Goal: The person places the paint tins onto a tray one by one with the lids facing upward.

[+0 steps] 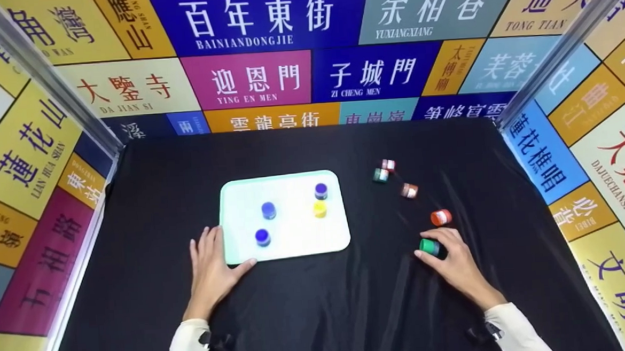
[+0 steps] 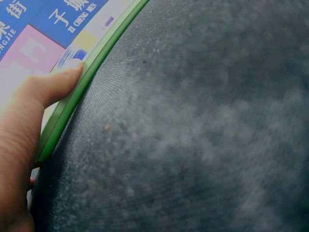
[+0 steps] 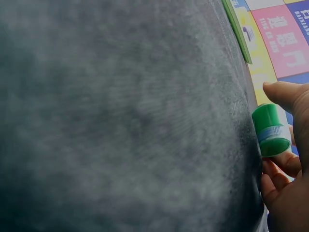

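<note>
Green jar (image 1: 429, 246) within the right grip (image 1: 454, 257), thumb and fingers parted.

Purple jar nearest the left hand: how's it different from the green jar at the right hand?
The purple jar is purple-capped, the green jar green-capped. The purple jar is on the tray, the green jar off it. The purple jar stands upright; the green jar is tipped sideways. Both are small and capped.

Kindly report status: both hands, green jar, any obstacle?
Left hand touching tray. Right hand around green jar, grip unclear. Orange jar close beyond, possible obstacle.
</note>
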Available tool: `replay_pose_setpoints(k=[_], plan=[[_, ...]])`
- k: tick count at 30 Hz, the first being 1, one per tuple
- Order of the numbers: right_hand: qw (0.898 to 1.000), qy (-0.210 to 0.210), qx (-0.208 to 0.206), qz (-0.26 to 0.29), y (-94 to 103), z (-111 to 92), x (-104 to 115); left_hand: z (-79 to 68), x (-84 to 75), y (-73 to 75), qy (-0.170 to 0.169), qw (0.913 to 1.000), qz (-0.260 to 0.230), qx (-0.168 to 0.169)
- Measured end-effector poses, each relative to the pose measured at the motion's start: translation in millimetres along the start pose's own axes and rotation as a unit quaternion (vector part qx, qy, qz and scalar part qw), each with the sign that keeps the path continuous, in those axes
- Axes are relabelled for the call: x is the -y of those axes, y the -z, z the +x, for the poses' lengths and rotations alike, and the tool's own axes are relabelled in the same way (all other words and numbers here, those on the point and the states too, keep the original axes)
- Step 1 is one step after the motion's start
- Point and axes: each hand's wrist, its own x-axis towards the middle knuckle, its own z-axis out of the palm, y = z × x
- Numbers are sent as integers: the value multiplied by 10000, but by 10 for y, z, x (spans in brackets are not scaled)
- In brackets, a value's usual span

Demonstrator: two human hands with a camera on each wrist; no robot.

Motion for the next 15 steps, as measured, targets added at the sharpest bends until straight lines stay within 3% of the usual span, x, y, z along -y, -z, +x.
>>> replay_pose_setpoints(k=[7, 15], plan=[[9996, -245, 122, 33, 27, -51, -23, 0, 5, 0, 20, 10000, 12, 24], [9996, -154, 161, 191, 67, -102, -86, -1, -4, 5, 32, 10000, 29, 34]])
